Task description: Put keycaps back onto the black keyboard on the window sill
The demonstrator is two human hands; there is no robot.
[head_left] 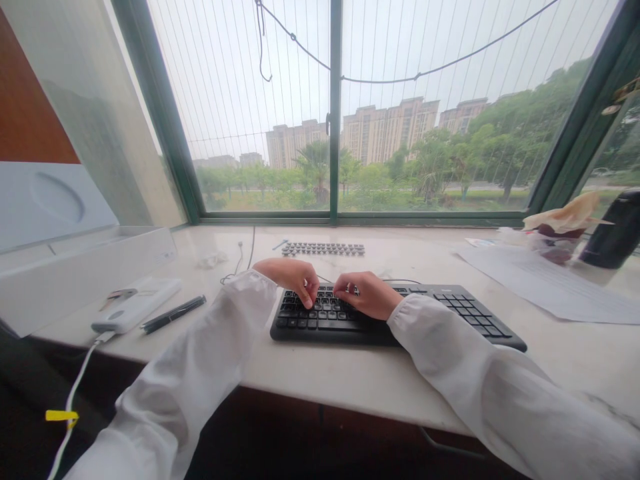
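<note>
Left hand (295, 279), right hand (369, 293): palms down over keyboard (345, 325), fingers curled, grip unclear.

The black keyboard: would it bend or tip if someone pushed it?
The keyboard would probably stay stiff, as it looks like one straight slab. Wide and lying flat, it seems likelier to slide than tip. The thin cable behind it might drag, if attached.

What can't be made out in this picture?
All in the head view:
- Whether the left hand or right hand pinches anything small: curled fingers hide it.
- Keyboard keys beneath the hands: covered by them.
- Print on the papers: too small and blurred.
- Black bottle's far side: cut off by the right edge.
</note>
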